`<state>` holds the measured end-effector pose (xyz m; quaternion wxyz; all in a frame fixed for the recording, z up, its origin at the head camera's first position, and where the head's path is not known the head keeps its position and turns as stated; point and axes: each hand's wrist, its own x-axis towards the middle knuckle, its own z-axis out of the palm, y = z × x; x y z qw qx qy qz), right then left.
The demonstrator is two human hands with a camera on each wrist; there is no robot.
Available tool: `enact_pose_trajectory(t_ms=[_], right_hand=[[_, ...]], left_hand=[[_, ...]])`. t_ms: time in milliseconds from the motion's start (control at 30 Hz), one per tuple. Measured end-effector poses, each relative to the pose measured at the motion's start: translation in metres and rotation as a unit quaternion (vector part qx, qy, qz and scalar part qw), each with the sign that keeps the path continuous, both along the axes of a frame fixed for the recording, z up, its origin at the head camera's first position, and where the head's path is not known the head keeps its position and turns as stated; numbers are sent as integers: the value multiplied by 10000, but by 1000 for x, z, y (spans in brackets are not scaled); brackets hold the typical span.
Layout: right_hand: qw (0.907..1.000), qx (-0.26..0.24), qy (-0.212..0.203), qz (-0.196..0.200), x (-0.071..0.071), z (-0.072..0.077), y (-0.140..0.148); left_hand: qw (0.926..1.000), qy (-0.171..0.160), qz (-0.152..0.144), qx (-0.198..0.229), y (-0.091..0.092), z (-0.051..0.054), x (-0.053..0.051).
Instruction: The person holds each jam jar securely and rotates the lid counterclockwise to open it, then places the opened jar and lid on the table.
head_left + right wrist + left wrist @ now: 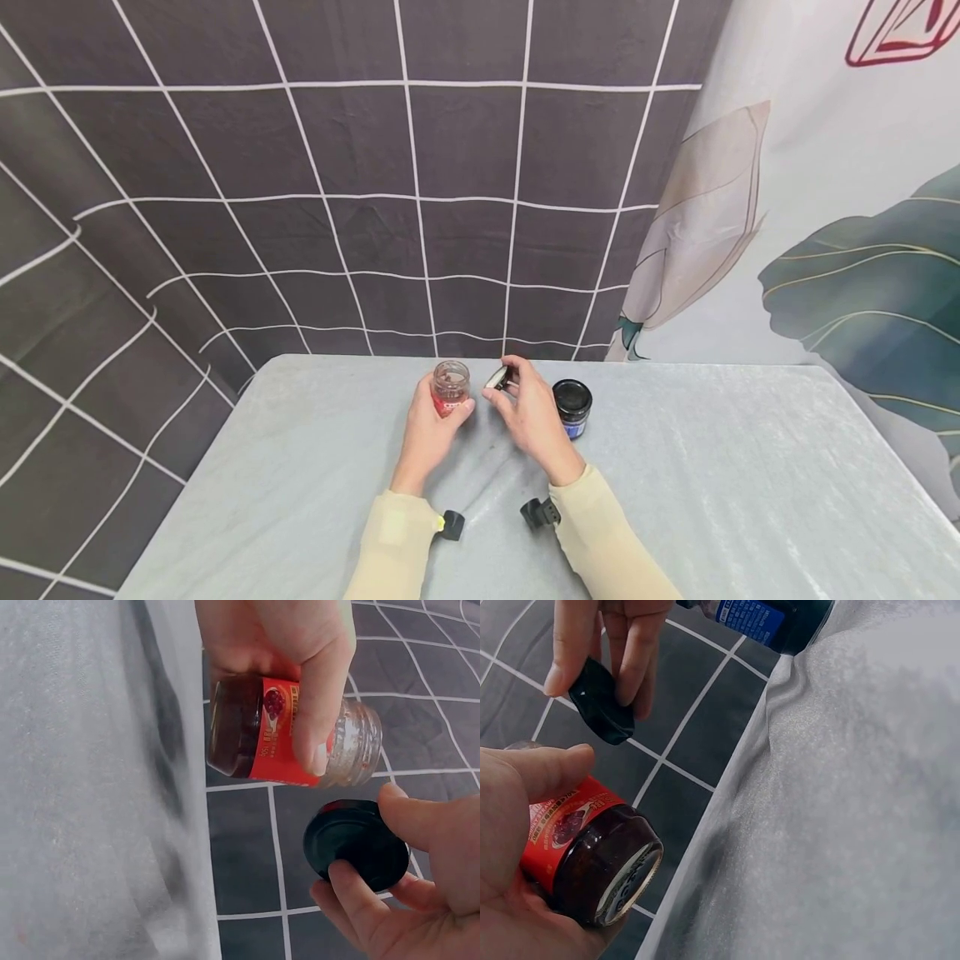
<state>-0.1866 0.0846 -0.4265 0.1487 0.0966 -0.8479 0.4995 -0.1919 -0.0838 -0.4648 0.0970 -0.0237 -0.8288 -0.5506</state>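
Observation:
An uncapped glass jar with a red label [448, 405] is gripped by my left hand [430, 429], its mouth facing up in the head view. Dark contents show through its glass in the right wrist view [236, 727]. My right hand [534, 417] pinches a round dark lid [498, 378] by its edge, just right of the jar and apart from it. In the right wrist view the lid [356, 844] is tilted, with fingertips of the right hand [420, 877] against its face.
A second jar with a black lid [573, 397] and blue label stands on the grey cloth-covered table [712, 483], right beside my right hand. A dark tiled-pattern backdrop [465, 150] rises behind the table's far edge, with a leaf-patterned curtain [697, 225] at the right.

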Motion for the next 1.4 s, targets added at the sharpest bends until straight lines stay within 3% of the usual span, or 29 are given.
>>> enact_pose_trajectory(t_ms=[200,867,1400], right_hand=[[9999,-67,-98,-67,-1,-2,0],[9971,594,-243,-406,-5,-13,0],[9948,742,-613,-336,-5,-19,-1]], left_hand=[[10000,-19,7,-28,0,0,0],[10000,69,-54,-28,2,-2,-1],[9999,5,-85,-94,1,-5,0]])
